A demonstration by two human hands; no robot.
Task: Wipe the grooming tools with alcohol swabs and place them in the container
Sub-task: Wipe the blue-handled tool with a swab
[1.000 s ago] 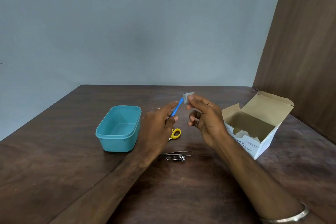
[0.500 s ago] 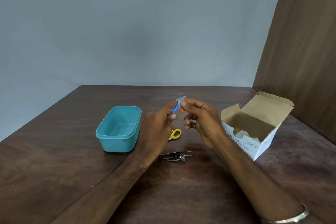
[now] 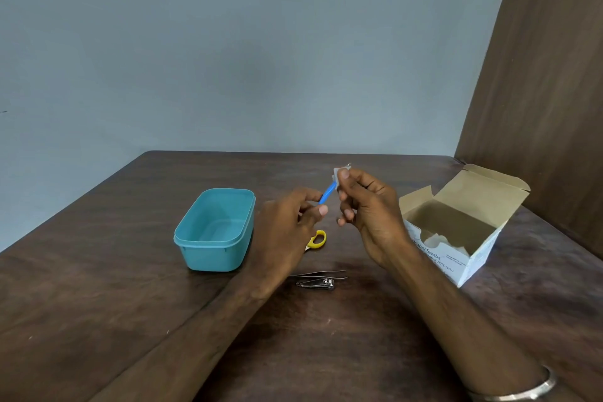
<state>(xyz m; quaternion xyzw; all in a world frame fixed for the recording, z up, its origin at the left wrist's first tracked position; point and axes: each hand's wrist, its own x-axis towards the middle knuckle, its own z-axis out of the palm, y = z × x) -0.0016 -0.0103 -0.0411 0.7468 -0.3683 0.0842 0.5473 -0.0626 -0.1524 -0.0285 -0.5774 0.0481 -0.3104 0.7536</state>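
My left hand point(image 3: 287, 232) pinches the lower end of a slim blue-handled tool point(image 3: 327, 194) and holds it tilted up above the table. My right hand point(image 3: 372, 215) pinches a small white alcohol swab point(image 3: 337, 173) around the tool's upper end, whose metal tip just shows above the swab. The teal plastic container point(image 3: 213, 232) stands open and empty to the left of my hands. Yellow-handled scissors point(image 3: 316, 240) lie on the table, mostly hidden behind my left hand. Metal tweezers point(image 3: 321, 274) and a nail clipper point(image 3: 316, 283) lie nearer to me.
An open cardboard box of alcohol swabs point(image 3: 456, 238) stands at the right with its flap raised. A brown panel point(image 3: 548, 91) rises behind it at the table's right edge. The dark wooden table point(image 3: 98, 271) ends at a grey wall.
My right hand slid the swab down the blue tool towards my left hand, then back up to its tip. My left hand kept holding the tool in place.
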